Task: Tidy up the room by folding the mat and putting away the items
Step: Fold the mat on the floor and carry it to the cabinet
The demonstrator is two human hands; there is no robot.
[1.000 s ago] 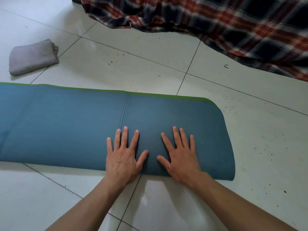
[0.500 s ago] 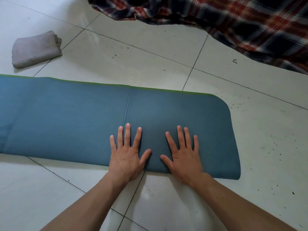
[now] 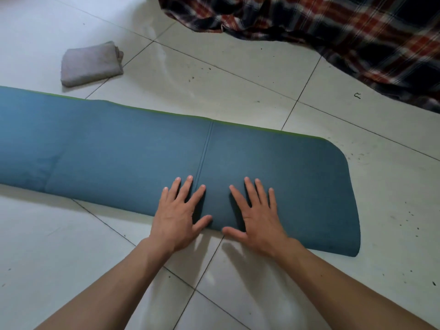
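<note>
A blue mat (image 3: 119, 151) with a thin green far edge lies folded lengthwise on the white tiled floor, running from the left edge to a rounded end at the right. A crease line crosses it near the middle. My left hand (image 3: 178, 215) presses flat on the mat's near folded edge, fingers spread, just left of the crease. Beside it, my right hand (image 3: 257, 217) also presses flat with spread fingers. Neither hand grips anything.
A folded grey cloth (image 3: 91, 64) lies on the floor beyond the mat at the upper left. A rumpled red, white and dark plaid blanket (image 3: 333, 27) covers the floor at the upper right. Small dark specks dot the tiles.
The view has swung left, so the mat, cloth and blanket appear shifted right and tilted. Both hands stay flat on the mat's near edge.
</note>
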